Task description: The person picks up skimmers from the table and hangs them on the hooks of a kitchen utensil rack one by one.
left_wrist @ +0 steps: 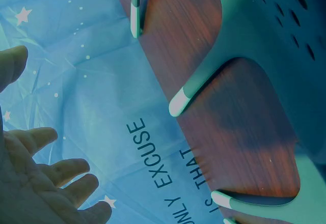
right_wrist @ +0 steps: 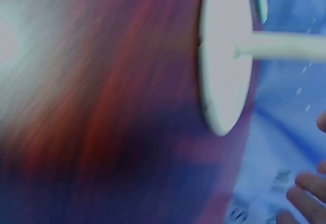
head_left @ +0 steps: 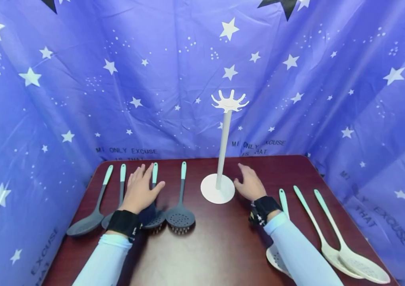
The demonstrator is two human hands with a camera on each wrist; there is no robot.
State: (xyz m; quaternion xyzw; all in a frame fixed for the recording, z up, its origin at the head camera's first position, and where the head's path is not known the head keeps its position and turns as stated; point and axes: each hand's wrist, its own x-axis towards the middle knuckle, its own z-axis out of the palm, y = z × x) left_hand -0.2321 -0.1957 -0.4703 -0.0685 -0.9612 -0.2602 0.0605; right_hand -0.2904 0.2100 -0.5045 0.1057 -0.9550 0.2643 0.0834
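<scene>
My left hand point(head_left: 141, 192) hovers over the grey utensils at the table's left, fingers spread and nothing in its grasp. Beneath and beside it lie a grey spoon point(head_left: 87, 223), a partly covered grey utensil point(head_left: 122, 191), a perforated grey utensil point(head_left: 158, 221) and a grey skimmer point(head_left: 181, 216), all with mint handle ends. Just right of the white utensil stand's round base point(head_left: 209, 194) is my right hand point(head_left: 251, 184), its fingers extended and holding nothing. The stand's pole point(right_wrist: 285, 46) rises upright to a ring of prongs point(head_left: 230, 104). In the left wrist view, relaxed fingers point(left_wrist: 66, 172) show.
On the right lie a cream spoon point(head_left: 309, 210), a cream slotted utensil point(head_left: 363, 263) and another perforated one point(head_left: 275, 257), partly behind my right sleeve. The dark red table point(head_left: 195, 258) is enclosed by a blue star-patterned curtain point(head_left: 173, 79) at its back and sides.
</scene>
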